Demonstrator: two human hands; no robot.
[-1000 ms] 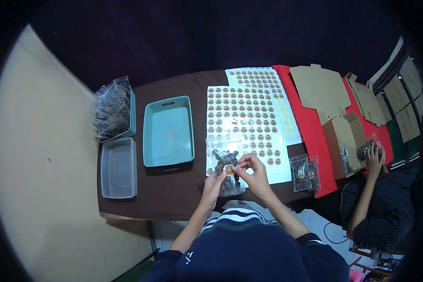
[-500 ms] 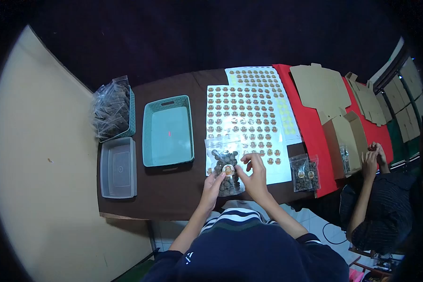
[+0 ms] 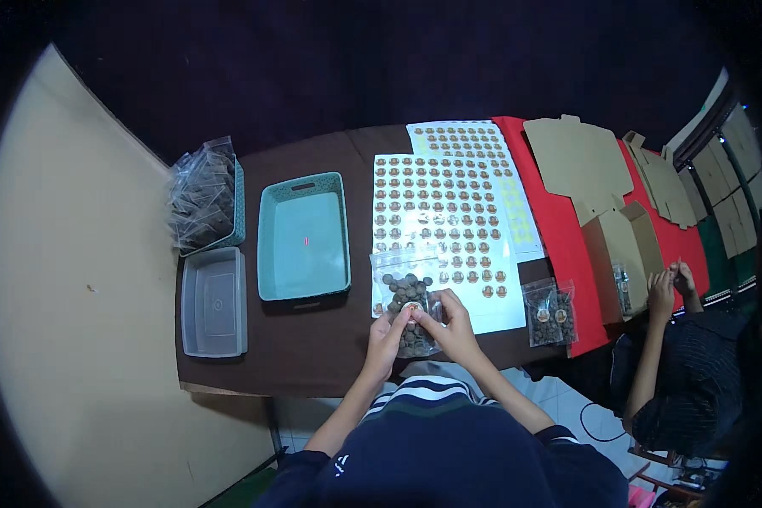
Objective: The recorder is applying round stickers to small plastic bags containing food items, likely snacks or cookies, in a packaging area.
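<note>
A clear zip bag (image 3: pixel 406 284) full of dark round pieces is held between my two hands, just over the near edge of a sticker sheet (image 3: pixel 436 190). My left hand (image 3: pixel 384 339) grips the bag's left side, its thumb on a round sticker (image 3: pixel 413 310) on the bag's front. From the right side my right hand (image 3: pixel 450 324) grips the bag too, its thumb pressed on the same sticker. The thumbs partly cover the sticker, and the fingers behind the bag are hidden.
On the left stand a teal basket (image 3: pixel 347 245), a grey plastic box (image 3: pixel 243 309) and a basket of filled bags (image 3: pixel 201 195). Two stickered bags (image 3: pixel 550 313) lie to the right. Beyond, a person's hands (image 3: pixel 670 284) are beside an open cardboard box (image 3: pixel 605 254) on red cloth.
My right hand has come in from beside the bag to grip it, its thumb now on the sticker. The other person's hands have shifted slightly.
</note>
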